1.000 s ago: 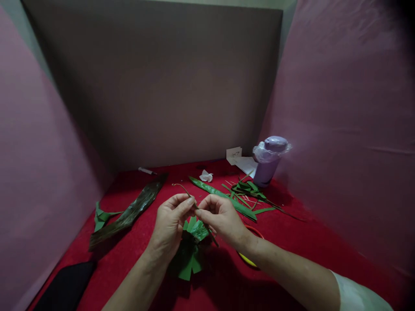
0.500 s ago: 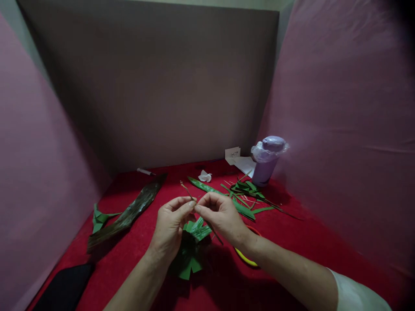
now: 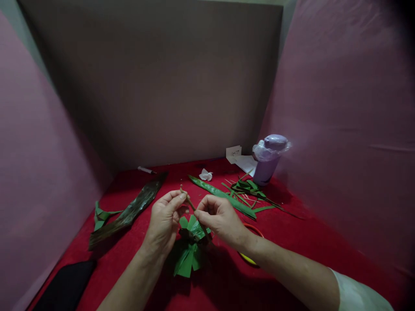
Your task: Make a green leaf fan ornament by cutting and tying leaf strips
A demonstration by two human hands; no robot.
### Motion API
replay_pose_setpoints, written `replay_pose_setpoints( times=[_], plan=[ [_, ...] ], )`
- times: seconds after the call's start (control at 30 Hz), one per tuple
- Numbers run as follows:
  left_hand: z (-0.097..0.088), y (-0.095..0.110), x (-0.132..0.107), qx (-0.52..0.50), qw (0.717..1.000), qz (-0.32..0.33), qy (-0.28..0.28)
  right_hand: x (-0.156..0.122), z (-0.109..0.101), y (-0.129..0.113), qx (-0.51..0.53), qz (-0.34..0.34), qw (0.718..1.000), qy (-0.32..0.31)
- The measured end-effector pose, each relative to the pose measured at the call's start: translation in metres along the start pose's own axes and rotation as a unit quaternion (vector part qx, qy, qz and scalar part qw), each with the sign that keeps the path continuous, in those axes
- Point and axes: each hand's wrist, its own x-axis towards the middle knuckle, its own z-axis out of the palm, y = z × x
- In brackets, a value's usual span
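A thin brown plant strip point(image 3: 191, 205) runs slantwise between my two hands. My left hand point(image 3: 162, 224) pinches it near its upper end, between thumb and forefinger. Lower down the strip, my right hand point(image 3: 223, 220) grips it with closed fingertips. Below them on the red cloth point(image 3: 292, 255) sits a bundle of cut green leaves point(image 3: 184, 261), gathered at a dark middle and spread out in flaps; my hands are apart from it. A red and yellow loop point(image 3: 249, 259) is partly hidden behind my right forearm.
A long dark leaf point(image 3: 136, 214) and a folded green piece point(image 3: 100, 217) lie left, above a black flat object point(image 3: 66, 285). A green leaf point(image 3: 223, 196), leaf scraps point(image 3: 248, 188), crumpled tissue point(image 3: 205, 175) and a purple container point(image 3: 266, 168) are farther back. Partitions surround the table.
My hands have moved apart along the brown strip, so more of it shows between them. The green leaf bundle underneath is less covered.
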Motion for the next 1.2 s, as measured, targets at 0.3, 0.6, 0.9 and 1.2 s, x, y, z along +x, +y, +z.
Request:
replay_pose_setpoints(
  times=[0.3,0.6,0.9,1.2],
  plan=[
    [-0.004,0.007,0.007,-0.009,0.999,0.035,0.033,0.004,-0.002,-0.006,0.063,0.067,0.995,-0.030],
    [-0.031,0.022,0.025,0.000,0.991,0.073,0.116,0.002,-0.009,-0.015,0.086,0.063,0.994,-0.028],
    [0.004,-0.004,-0.003,0.063,0.996,-0.029,-0.055,0.002,-0.007,-0.012,0.071,0.018,0.997,-0.020],
    [-0.002,0.010,0.001,0.027,1.000,-0.001,0.003,0.001,-0.007,-0.012,0.058,0.053,0.996,-0.051]
  ],
)
